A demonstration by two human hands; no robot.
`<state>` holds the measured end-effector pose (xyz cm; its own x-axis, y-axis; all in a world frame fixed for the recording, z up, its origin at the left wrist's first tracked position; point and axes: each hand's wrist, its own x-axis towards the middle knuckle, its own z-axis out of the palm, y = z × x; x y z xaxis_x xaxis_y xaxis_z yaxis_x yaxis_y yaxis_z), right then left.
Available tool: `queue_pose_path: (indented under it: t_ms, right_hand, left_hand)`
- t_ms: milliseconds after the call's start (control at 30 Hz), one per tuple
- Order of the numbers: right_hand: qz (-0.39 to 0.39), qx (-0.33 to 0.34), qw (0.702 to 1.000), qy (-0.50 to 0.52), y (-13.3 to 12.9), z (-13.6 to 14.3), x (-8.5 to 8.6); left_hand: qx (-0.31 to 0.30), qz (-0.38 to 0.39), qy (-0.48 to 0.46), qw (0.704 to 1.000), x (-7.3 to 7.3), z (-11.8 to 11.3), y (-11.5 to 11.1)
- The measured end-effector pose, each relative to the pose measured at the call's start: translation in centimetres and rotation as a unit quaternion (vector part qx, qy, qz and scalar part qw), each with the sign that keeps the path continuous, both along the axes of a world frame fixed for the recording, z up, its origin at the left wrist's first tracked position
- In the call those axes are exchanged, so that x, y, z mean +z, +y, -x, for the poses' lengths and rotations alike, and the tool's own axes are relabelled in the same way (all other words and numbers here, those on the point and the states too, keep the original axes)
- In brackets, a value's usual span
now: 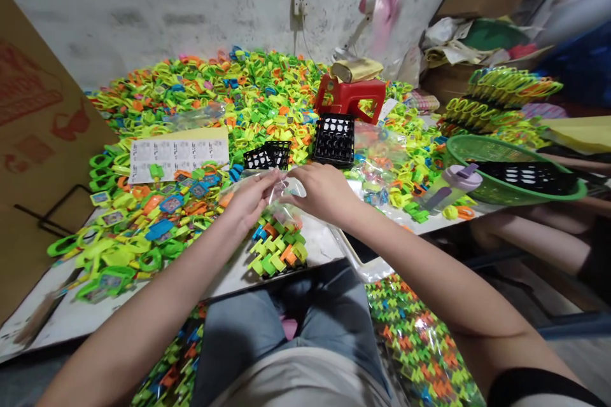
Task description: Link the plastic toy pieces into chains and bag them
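Over the front of the table, my left hand (251, 199) has its fingers closed on a clear plastic bag (277, 193). Opposite it, my right hand (322, 192) curls thumb and fingers around the other side of the bag; its fingertips are partly hidden. Just below the bag, at the table edge, stands a black rack of toy watches (277, 251) in green, yellow, orange and blue, its upper end beneath the plastic. Two black lattice trays (267, 156) lie beyond my hands, and a stack of black trays (333, 140) sits to their right.
Loose toy watches (267, 89) heap across the table to the wall. A sticker sheet (179, 156) lies at left by a cardboard box (42, 108). Rightward are a red stool (351, 96), a tumbler (453, 186), a green basket (515, 194) and another person's legs (539, 238).
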<state>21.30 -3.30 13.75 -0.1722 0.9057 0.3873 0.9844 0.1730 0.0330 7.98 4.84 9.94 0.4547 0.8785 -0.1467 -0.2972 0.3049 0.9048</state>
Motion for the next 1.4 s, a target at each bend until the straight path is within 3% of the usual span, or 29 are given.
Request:
queue_pose_path:
  t_ms: [167,367,500,633,700,767,867,967,1200,1400]
  right_hand:
    - [0.002,-0.036,0.998,0.052,-0.3,0.2,-1.0]
    - [-0.018,-0.025,0.982,0.186,-0.5,-1.1,-1.1]
    - [-0.077,0.002,0.936,0.343,-2.0,-3.3,-1.6]
    - [-0.067,-0.045,0.880,0.468,-5.2,-5.2,-4.7]
    - [0.027,-0.063,0.887,0.457,-6.3,-5.4,-7.6]
    - [0.123,-0.056,0.912,0.386,-6.7,-5.1,-10.9]
    - [0.156,-0.073,0.946,0.276,-5.7,-4.0,-15.6]
    - [0.162,-0.105,0.964,0.185,-4.4,-3.2,-18.5]
    - [0.169,-0.119,0.966,0.153,-3.5,-3.2,-19.7]
    - [0.183,-0.175,0.953,0.169,-1.7,-3.3,-19.3]
  left_hand:
    - [0.004,-0.002,0.027,1.000,-0.4,-0.1,-0.4]
    - [0.015,-0.047,0.060,0.997,-0.9,0.6,-0.5]
    - [-0.002,-0.138,0.073,0.988,-0.6,1.7,0.1]
    - [0.021,-0.185,0.083,0.979,-0.5,3.8,0.8]
    - [0.033,-0.161,0.044,0.985,-0.4,5.1,1.1]
    - [0.029,-0.122,-0.016,0.992,0.0,6.2,1.2]
    - [0.019,-0.096,-0.087,0.991,0.6,7.4,1.5]
    - [0.066,-0.089,-0.103,0.988,0.7,8.0,2.2]
    - [0.099,-0.040,-0.037,0.994,-1.6,7.9,3.2]
    - [0.093,-0.099,-0.002,0.991,-2.9,7.4,2.8]
